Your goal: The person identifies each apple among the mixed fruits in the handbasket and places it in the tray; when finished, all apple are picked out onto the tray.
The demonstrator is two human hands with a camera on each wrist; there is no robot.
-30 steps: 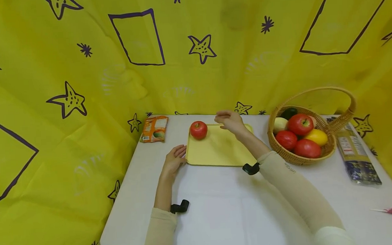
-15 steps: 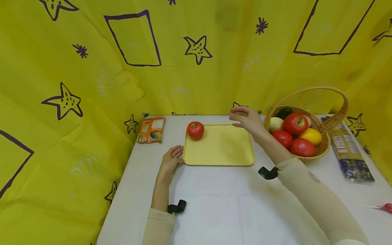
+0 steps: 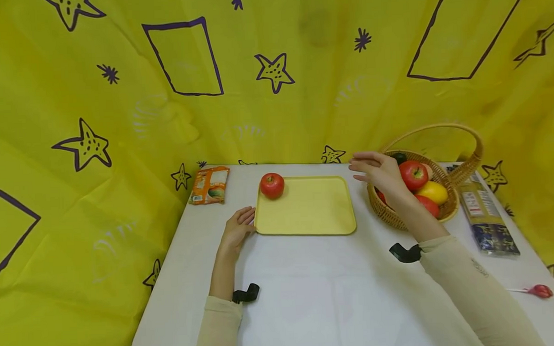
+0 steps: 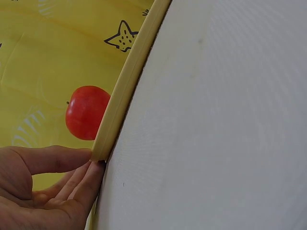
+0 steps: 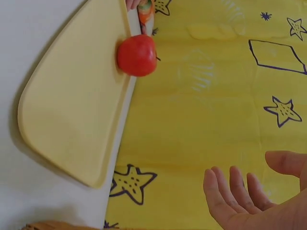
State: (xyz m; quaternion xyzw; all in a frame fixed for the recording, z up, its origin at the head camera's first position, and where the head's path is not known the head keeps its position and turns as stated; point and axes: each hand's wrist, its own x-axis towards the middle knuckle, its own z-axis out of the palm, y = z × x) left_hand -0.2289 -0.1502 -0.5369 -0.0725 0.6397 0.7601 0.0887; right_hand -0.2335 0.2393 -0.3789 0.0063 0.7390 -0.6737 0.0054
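Observation:
A yellow rectangular tray (image 3: 307, 207) lies on the white table, with a red apple (image 3: 272, 186) at its far left corner. My left hand (image 3: 237, 230) is at the tray's near left corner. In the left wrist view, its thumb lies on the tray rim (image 4: 125, 86) and the fingers are beneath, pinching the edge. Nothing is in my right hand (image 3: 383, 178), held in the air with fingers apart and slightly bent. It is in front of the left side of a wicker basket (image 3: 388, 216), hiding part of the fruit inside.
Inside the basket are red fruits, a yellow lemon-like fruit (image 3: 432, 192) and a dark green one. An orange snack packet (image 3: 209, 185) lies back left. Right of the basket is a long clear-and-blue package (image 3: 486, 216); a red lollipop (image 3: 539, 291) lies nearer. A patterned yellow curtain (image 3: 275, 117) hangs behind.
My right hand has moved right, from above the tray to the basket. My left hand stays at the tray corner. The apple keeps its place on the tray; the head view has shifted slightly.

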